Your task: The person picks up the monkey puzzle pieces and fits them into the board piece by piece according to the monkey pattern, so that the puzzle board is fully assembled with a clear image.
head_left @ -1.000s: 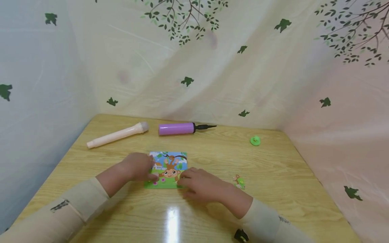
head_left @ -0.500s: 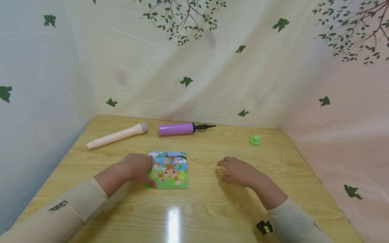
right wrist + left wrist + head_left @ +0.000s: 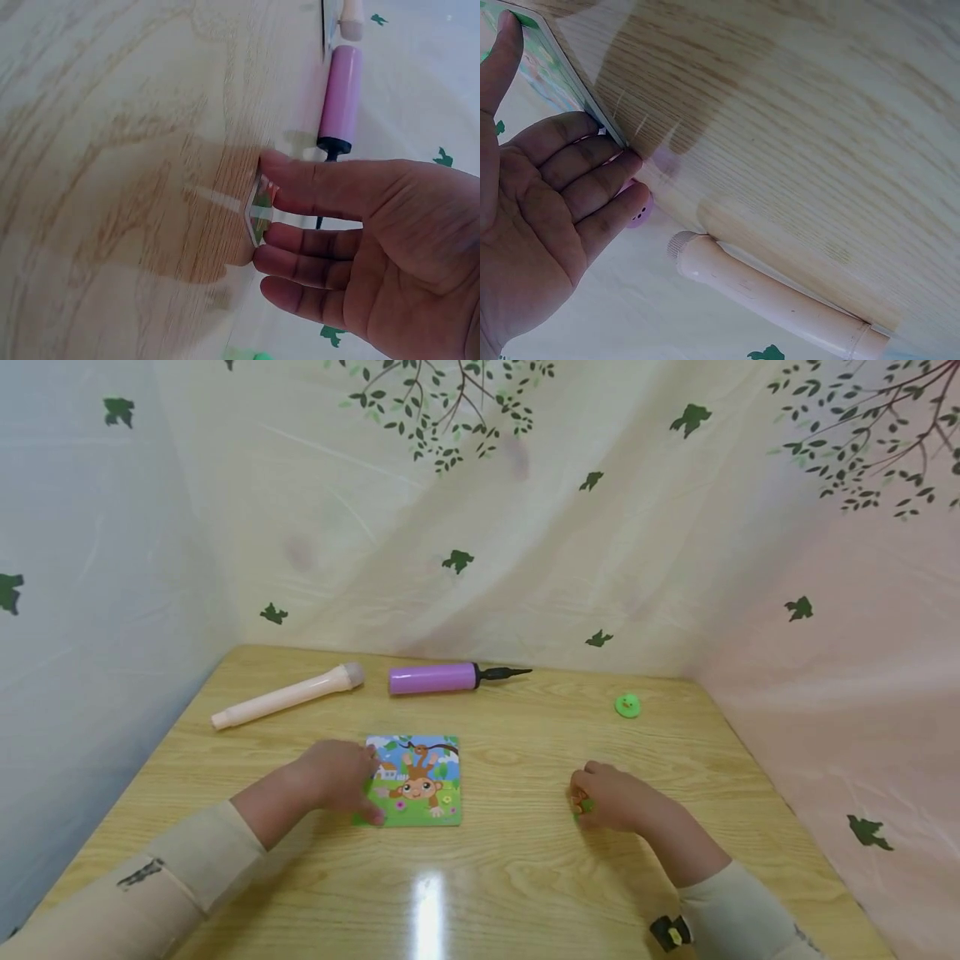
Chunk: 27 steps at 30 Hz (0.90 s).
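Observation:
A square monkey picture puzzle [image 3: 416,781] lies flat on the table, left of the middle. My left hand [image 3: 339,781] rests at its left side, thumb laid on the face near the lower corner. In the left wrist view, the fingers of the left hand [image 3: 547,187] stretch along the puzzle's edge [image 3: 581,86]. Over to the right, my right hand [image 3: 611,797] pinches a small puzzle piece [image 3: 583,806] printed in green and brown. The right wrist view has that piece [image 3: 261,210] between thumb and fingertips, close against the table; the fingers cover part of it.
Along the back of the wooden table [image 3: 517,877] lie a pale pink toy microphone [image 3: 288,695] and a purple hand pump [image 3: 435,678] with a black nozzle. A small green duck toy [image 3: 627,706] sits at the back right. Printed cloth [image 3: 360,527] hangs behind and beside the table.
My right hand has left the puzzle's right side, moved right and taken hold of the small piece lying there. The left hand has stayed at the puzzle's left edge.

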Each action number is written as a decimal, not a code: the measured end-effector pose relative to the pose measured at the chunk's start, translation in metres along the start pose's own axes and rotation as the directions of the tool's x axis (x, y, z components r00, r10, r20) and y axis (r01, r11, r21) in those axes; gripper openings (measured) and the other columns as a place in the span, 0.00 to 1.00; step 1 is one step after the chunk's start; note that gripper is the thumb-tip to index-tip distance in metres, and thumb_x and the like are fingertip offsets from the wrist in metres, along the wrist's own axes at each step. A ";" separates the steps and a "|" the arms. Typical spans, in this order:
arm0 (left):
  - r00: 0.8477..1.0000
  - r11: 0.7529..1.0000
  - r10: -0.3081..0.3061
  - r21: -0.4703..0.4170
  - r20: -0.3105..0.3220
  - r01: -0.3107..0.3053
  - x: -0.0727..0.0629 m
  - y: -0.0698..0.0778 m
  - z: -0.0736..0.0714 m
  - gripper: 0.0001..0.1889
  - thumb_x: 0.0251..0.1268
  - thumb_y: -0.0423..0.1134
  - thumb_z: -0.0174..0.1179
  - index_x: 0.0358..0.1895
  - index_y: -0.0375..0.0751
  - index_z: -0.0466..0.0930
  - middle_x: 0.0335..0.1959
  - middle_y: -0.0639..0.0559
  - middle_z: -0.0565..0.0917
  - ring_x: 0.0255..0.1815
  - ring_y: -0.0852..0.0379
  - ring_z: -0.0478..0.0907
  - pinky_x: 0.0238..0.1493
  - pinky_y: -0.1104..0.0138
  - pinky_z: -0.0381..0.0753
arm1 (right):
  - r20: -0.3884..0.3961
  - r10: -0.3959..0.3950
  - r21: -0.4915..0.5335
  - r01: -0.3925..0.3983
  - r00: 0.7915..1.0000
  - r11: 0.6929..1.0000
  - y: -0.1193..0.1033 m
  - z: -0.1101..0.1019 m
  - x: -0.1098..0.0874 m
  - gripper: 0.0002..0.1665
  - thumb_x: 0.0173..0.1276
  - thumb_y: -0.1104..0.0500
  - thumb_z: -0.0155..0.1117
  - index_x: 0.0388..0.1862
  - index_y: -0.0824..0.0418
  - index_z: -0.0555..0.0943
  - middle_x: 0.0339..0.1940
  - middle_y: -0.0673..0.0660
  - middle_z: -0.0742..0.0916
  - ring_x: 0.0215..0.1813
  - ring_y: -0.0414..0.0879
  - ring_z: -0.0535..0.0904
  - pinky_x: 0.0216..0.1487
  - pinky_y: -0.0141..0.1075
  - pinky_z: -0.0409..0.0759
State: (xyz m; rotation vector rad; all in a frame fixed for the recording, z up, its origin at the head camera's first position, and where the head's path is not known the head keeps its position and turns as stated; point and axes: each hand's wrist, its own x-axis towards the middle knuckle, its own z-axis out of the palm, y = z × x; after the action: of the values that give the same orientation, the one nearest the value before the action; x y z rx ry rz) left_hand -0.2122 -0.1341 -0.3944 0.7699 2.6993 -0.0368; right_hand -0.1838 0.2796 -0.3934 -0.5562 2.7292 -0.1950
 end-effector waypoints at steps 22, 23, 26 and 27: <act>1.000 1.000 0.007 -0.007 -0.018 -0.008 -0.002 -0.002 0.001 0.51 0.49 0.72 0.64 0.65 0.31 0.72 0.70 0.33 0.69 0.69 0.34 0.68 0.66 0.43 0.72 | -0.134 -0.324 -0.233 0.288 0.937 0.929 -0.079 0.005 0.049 0.15 0.62 0.46 0.67 0.42 0.51 0.77 0.37 0.45 0.77 0.36 0.38 0.72 0.38 0.33 0.78; 1.000 1.000 0.010 -0.006 -0.019 -0.010 -0.002 -0.003 0.002 0.50 0.49 0.72 0.64 0.65 0.31 0.73 0.70 0.33 0.69 0.68 0.34 0.69 0.66 0.44 0.72 | -0.135 -0.334 -0.246 0.295 0.933 0.923 -0.084 0.004 0.052 0.15 0.62 0.46 0.66 0.42 0.51 0.77 0.37 0.45 0.78 0.37 0.38 0.72 0.39 0.33 0.79; 1.000 1.000 0.014 -0.008 -0.021 -0.014 -0.001 -0.004 0.003 0.50 0.48 0.72 0.64 0.65 0.31 0.73 0.70 0.33 0.69 0.68 0.34 0.69 0.66 0.44 0.72 | -0.130 -0.363 -0.272 0.319 0.923 0.908 -0.101 0.003 0.060 0.16 0.64 0.45 0.65 0.45 0.51 0.77 0.40 0.46 0.79 0.39 0.39 0.74 0.40 0.34 0.80; 1.000 1.000 0.015 -0.009 -0.022 -0.015 -0.001 -0.004 0.003 0.50 0.48 0.72 0.64 0.65 0.31 0.73 0.69 0.33 0.70 0.68 0.34 0.69 0.65 0.44 0.72 | -0.128 -0.371 -0.285 0.325 0.920 0.902 -0.106 0.003 0.064 0.16 0.64 0.45 0.65 0.45 0.51 0.77 0.40 0.46 0.79 0.40 0.39 0.75 0.41 0.34 0.80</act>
State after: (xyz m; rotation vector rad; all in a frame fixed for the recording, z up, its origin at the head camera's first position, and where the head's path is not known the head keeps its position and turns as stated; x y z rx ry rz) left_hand -0.2130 -0.1382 -0.3970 0.7926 2.7122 -0.0123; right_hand -0.2003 0.1569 -0.3941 -1.1592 2.8234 0.0295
